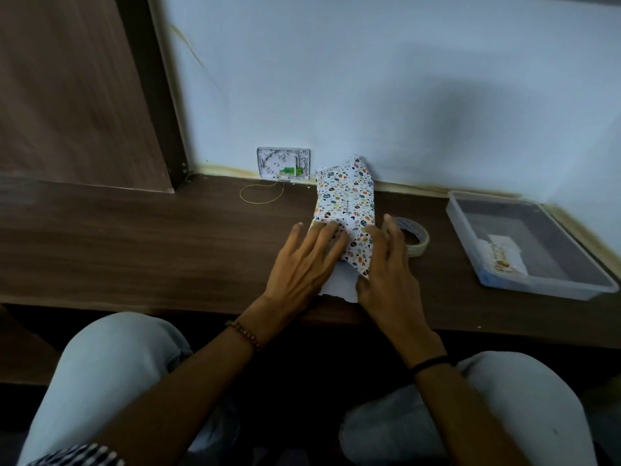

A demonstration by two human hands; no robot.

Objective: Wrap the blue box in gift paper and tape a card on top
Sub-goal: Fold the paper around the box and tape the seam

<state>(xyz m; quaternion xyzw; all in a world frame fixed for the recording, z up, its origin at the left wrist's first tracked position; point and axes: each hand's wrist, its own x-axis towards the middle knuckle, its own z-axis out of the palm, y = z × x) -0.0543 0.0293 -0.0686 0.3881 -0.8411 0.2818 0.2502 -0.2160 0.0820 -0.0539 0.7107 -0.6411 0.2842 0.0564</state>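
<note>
Knees (111,371): we sit close in.
Left hand (302,260): our straight fingers press the near fold flat.
Right hand (389,264): flat too, bracing that end.
Box (346,200): fully papered, far end by the wall (403,95).
Tape roll (416,238): beside it, ready.
Card (504,255): waiting in the tray (470,210).

we note a dark wood-grain table (134,237), matt, smooth. the gift paper (346,203) is thin, printed, creased at its folds, with a plain white underside. the tape roll (415,235) looks pale and papery. the tray (524,243) is translucent plastic with a slight sheen. the wall (369,79) is matt painted. a beaded bracelet (243,334) looks wooden.
</note>
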